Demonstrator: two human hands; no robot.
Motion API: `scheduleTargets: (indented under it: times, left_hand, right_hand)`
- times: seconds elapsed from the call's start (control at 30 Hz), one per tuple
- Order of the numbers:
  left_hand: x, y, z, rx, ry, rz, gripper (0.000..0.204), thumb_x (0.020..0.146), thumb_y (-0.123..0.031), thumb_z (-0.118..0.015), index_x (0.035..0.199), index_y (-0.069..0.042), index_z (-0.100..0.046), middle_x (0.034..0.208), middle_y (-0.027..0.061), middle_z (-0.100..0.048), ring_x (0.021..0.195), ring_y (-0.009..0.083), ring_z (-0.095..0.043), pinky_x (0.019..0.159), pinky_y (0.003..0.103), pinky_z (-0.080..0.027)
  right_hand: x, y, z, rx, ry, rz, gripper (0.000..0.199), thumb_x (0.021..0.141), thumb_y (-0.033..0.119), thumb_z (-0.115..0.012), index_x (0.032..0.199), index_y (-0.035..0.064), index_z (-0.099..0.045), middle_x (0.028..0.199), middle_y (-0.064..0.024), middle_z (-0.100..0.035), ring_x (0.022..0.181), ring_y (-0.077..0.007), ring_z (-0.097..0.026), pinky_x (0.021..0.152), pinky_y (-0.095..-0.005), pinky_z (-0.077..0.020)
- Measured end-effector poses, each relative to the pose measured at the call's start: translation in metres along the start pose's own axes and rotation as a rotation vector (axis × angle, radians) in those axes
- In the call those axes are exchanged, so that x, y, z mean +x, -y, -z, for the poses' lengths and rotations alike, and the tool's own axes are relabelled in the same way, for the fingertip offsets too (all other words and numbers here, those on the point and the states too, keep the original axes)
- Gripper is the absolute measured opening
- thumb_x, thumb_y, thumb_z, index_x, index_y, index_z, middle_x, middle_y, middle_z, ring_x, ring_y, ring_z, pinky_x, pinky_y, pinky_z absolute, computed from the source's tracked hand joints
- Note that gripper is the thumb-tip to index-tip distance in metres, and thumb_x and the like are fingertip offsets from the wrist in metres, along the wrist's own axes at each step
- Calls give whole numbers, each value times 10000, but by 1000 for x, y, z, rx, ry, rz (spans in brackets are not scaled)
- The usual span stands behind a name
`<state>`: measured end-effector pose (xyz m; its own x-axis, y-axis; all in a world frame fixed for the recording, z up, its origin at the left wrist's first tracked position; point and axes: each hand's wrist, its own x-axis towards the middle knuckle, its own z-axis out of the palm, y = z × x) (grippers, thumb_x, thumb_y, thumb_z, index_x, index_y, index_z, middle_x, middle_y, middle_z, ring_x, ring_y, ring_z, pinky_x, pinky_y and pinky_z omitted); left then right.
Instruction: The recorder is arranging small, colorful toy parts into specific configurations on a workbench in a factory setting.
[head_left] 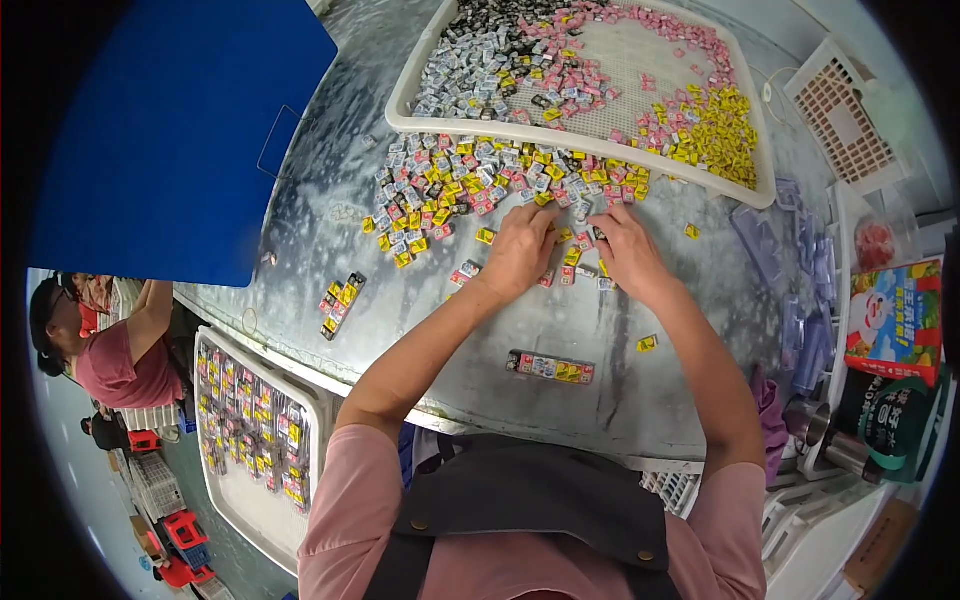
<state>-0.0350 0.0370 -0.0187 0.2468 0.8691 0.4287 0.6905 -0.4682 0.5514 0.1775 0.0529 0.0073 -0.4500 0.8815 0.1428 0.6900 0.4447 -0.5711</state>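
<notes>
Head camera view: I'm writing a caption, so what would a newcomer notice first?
Probably the big white tray at the top, spread with small black, grey, pink and yellow pieces. Just below it, the left hand and right hand meet a loose mixed pile. A large blue panel fills the upper left.

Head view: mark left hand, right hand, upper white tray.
Left hand [519,250]: head view, back of the hand.
Right hand [634,255]: head view, back of the hand.
Upper white tray [500,129]: head view, near rim.
</notes>
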Motion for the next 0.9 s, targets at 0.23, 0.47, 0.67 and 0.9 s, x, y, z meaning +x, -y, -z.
scheduleTargets:
  times: [0.23, 0.47, 0.67, 0.9]
  left_hand:
    - [6, -2, 10, 62, 120, -3, 245, 852, -29, -677, 1096, -16, -695, 1023, 170, -631, 977, 362, -589, 866, 425, -489]
    - [4, 3, 14, 12, 41, 1, 337, 855, -45, -688, 1184, 13, -640, 1038, 182, -639, 977, 379, -598, 888, 443, -491]
    - [-23, -6, 24, -63, 47, 54, 300, 846, -56, -690, 1123, 48, -643, 1008, 204, -636, 958, 389, -597, 869, 447, -494]
    - [-104, -54, 55, -134, 215, -18, 293, 856, -67, -732, 1127, 16, -657, 1073, 178, -646, 966, 363, -628, 842, 423, -529]
  right_hand:
    - [26, -2, -5, -51, 7, -67, 293, 870, 17, -659, 1162, 9, -639, 1131, -164, -551, 1050, -373, -597, 897, -445, -507]
    - [41, 10, -3, -15, 118, -47, 268, 871, 69, -676, 1127, -9, -659, 1152, -191, -562, 1068, -383, -611, 912, -460, -519]
    - [18, -8, -7, -205, 76, -50, 309, 840, 75, -674, 1122, -17, -588, 1110, -196, -560, 1029, -398, -613, 862, -477, -515]
    - [-93, 45, -4, 188, 92, -11, 279, 839, 49, -704, 1080, 2, -571, 1033, -162, -575, 812, -356, -654, 726, -439, -542]
